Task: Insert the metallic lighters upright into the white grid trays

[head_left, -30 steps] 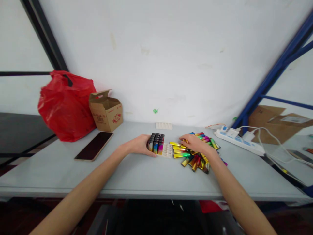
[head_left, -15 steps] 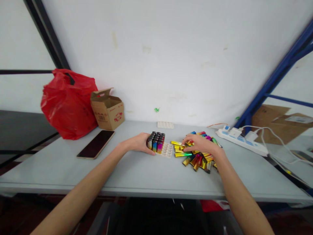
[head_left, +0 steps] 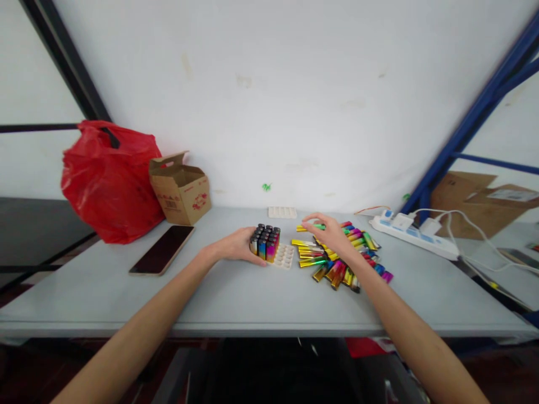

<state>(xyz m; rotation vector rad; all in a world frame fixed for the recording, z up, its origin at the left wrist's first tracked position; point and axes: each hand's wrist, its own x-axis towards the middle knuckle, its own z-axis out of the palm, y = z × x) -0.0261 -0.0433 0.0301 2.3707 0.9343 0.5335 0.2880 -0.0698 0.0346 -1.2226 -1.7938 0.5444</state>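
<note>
Lighters (head_left: 265,242) stood upright in a tray (head_left: 286,257), left hand (head_left: 241,245) clamped round them, seemingly against toppling, while the right hand (head_left: 330,233) pinched another lighter (head_left: 300,228) beside the pile (head_left: 336,271).

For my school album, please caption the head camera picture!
Left hand cupping upright lighters in a pale tray; right hand holding a gold-and-green lighter.

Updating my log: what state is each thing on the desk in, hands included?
Left hand: curled around standing lighters.
Right hand: pinching one lighter.
Standing lighters: black ends up.
Front tray: partly filled.
Rear tray: no lighters showing.
Loose lighters: lying piled.
Cardboard box: open.
Red bag: bulging.
Phone: flat, screen dark.
Power strip: chargers plugged in.
</note>
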